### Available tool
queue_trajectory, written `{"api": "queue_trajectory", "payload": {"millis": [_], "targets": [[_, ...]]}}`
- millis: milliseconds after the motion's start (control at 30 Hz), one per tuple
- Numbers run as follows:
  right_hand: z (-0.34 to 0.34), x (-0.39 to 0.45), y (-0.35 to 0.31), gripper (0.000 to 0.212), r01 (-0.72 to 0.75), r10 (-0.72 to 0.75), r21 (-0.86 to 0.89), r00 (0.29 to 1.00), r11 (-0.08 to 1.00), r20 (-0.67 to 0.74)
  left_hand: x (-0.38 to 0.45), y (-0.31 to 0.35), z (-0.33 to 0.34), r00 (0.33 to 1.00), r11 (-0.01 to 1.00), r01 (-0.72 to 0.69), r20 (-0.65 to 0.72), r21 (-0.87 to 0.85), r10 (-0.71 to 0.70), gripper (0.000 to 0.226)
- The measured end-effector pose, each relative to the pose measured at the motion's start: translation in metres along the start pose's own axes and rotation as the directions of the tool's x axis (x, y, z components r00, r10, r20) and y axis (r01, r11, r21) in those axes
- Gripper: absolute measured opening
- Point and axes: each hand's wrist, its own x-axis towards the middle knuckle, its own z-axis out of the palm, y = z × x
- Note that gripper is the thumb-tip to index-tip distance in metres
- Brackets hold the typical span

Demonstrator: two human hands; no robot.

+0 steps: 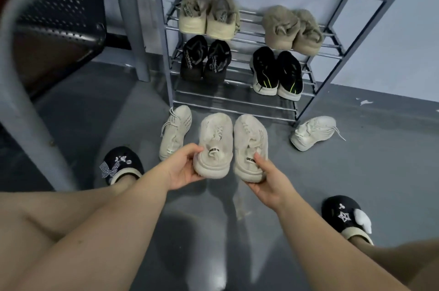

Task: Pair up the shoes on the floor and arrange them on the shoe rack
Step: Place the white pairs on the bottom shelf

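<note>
Floor [356, 172]: grey, glossy, under everything.
Shoe rack [237, 103]: metal, against the wall; four pairs visible on its middle shelves, dark shoes on top, bottom rails bare.
Left cream shoe [213, 141]: held up by the heel, toe toward the rack.
Right cream shoe [251, 145]: held alongside, nearly touching the first.
Loose shoes: one [174, 131] left of the held pair, one [313, 132] by the rack's right foot.
Left hand [183, 167]: fingers curled round the heel, thumb on top.
Right hand [268, 181]: cupped under the heel, thumb pressing the collar.
</note>
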Motion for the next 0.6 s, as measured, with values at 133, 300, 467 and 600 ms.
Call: {"api": "queue_trajectory", "payload": {"millis": [133,300,467,600], "targets": [[0.021,0.022,-0.013,0.035,-0.004,0.005,-0.013,0.999,1.0,0.04,0.006,0.031,-0.01,0.999,0.995,-0.009,-0.03,0.099,0.012,0.023],[0.036,0.053,-0.024,0.017,-0.052,0.05,-0.1,0.999,0.994,-0.021,0.026,0.065,-0.033,0.996,0.996,-0.019,-0.082,0.085,0.026,0.024],[0.044,0.098,-0.025,0.033,-0.059,0.051,-0.108,0.996,0.992,-0.075,0.06,0.079,-0.044,0.992,0.996,-0.003,-0.128,0.085,0.014,0.031],[0.042,0.137,-0.03,0.043,-0.079,0.063,-0.133,0.991,0.988,-0.118,0.092,0.092,-0.049,0.989,0.995,0.045,-0.141,0.092,-0.032,0.035]]}}
